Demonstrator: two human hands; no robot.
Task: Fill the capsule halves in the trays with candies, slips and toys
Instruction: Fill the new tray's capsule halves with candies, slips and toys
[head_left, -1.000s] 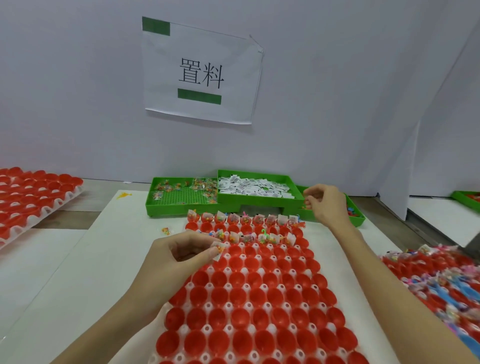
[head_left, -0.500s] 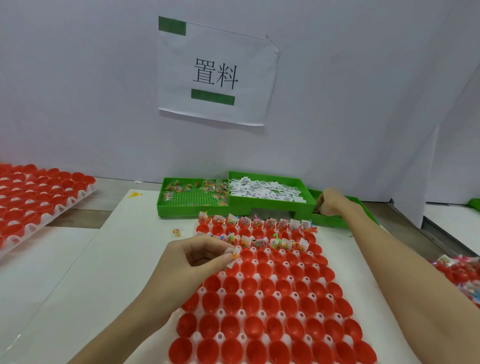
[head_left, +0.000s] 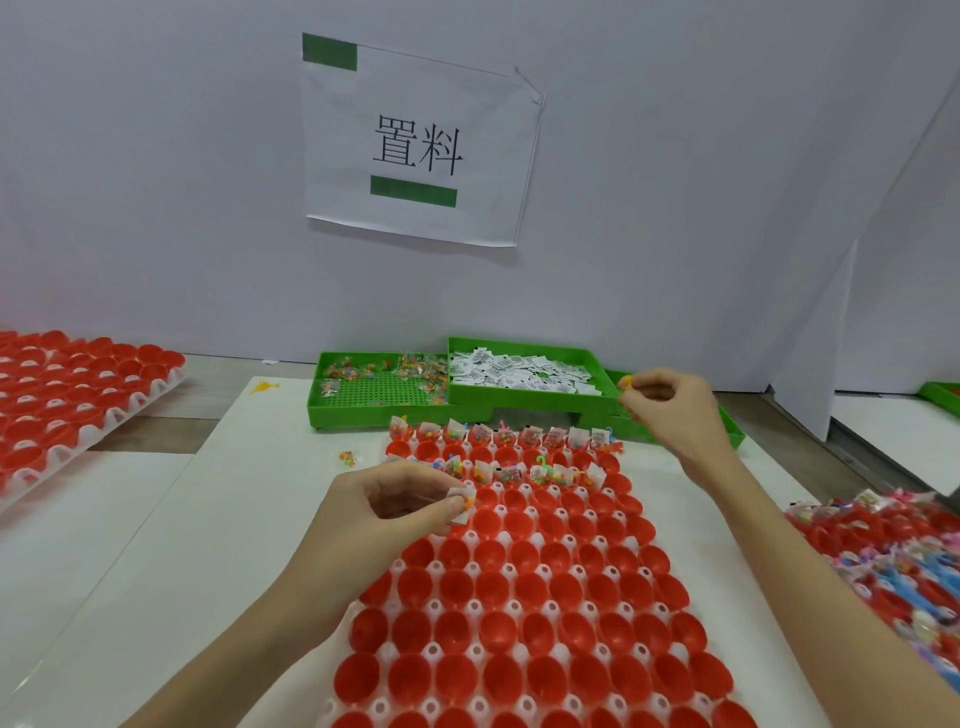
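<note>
Left hand (head_left: 395, 501) pinching white slip (head_left: 464, 499) and perhaps a toy, right hand (head_left: 670, 410) pinching yellow toy (head_left: 627, 382), red capsule halves (head_left: 524, 592)

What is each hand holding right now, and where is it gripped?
The left hand pinches a white slip with something orange at its fingertips. The right hand pinches a small yellow toy; which part cannot be told.

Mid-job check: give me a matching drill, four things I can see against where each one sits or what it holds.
Things:
1. left hand
2. right hand
3. paper slips
4. candy packets

Places or states:
A. in the raised middle green bin
B. pinches a yellow toy above the right green bin
C. in the left green bin
D. pinches a white slip over the tray's third row

Pairs: 1-D, 2-B, 3-A, 4-C
</note>
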